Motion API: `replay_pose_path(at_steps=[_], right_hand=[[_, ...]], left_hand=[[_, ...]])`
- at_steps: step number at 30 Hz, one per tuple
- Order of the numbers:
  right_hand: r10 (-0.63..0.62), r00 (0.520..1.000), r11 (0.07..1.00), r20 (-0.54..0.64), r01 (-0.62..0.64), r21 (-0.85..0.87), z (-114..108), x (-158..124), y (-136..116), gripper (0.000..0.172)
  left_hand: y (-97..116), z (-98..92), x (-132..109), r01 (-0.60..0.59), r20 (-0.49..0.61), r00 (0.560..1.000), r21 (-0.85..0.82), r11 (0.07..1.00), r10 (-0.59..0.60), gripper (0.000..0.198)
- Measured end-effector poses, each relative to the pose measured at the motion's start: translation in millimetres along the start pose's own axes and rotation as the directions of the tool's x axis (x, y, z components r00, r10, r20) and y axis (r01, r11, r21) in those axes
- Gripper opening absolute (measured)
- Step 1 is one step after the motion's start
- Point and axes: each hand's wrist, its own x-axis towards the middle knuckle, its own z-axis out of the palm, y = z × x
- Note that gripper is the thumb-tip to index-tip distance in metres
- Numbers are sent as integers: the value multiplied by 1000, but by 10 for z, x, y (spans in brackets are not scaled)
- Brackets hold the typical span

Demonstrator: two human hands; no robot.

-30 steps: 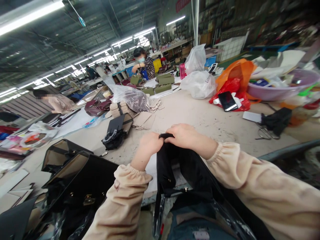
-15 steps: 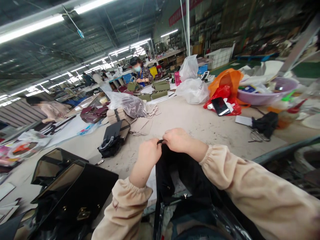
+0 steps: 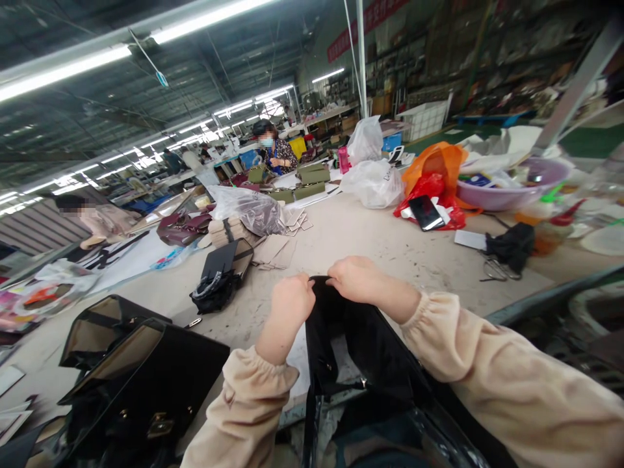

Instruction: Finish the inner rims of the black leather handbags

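Observation:
Both hands grip the far edge of a black fabric piece that hangs down toward my body and looks like part of a bag. My left hand is closed on its left corner, fingers curled and thumb at the edge. A short way to the right, my right hand pinches the same edge, with a strip of dark cloth showing between the two hands. A small metal fitting shows lower on the black piece. To the left stand black handbags with tan linings and a metal clasp.
A small black bag and stacked beige pieces lie ahead on the worktable. At right are a phone, an orange bag, a purple basin and scissors. A co-worker sits across.
My hands have moved slightly apart along the edge, so more of the dark strip shows between them. My right hand shifted to the right. The black piece is still held.

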Motion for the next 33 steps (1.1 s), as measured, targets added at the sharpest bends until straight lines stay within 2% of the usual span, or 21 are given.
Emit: replay_pose_path(at_steps=[5,8,11,16,25,33], right_hand=[[-14,1000,1000,-18,14,8,-30,11,-48,34],[2,1000,1000,-22,-2,18,-43,-3,-16,36],[34,999,999,-2,-33,30,-63,-66,55,37],[87,996,996,16,-87,10,-79,-169,100,40],[68,998,998,4,-68,11,-106,-126,12,35],[130,991,991,7,-130,4,-110,-150,13,37]], left_hand=[[-38,-2,-9,-4,-4,1000,-48,999,4,26],[-63,8,14,-64,-48,997,-129,990,58,28],[-62,21,59,-109,-41,994,-146,983,104,25],[-28,27,99,-60,-17,998,-136,989,59,20],[-2,-1,58,3,32,999,-50,999,-2,24],[32,-26,25,22,11,1000,-60,998,-21,24]])
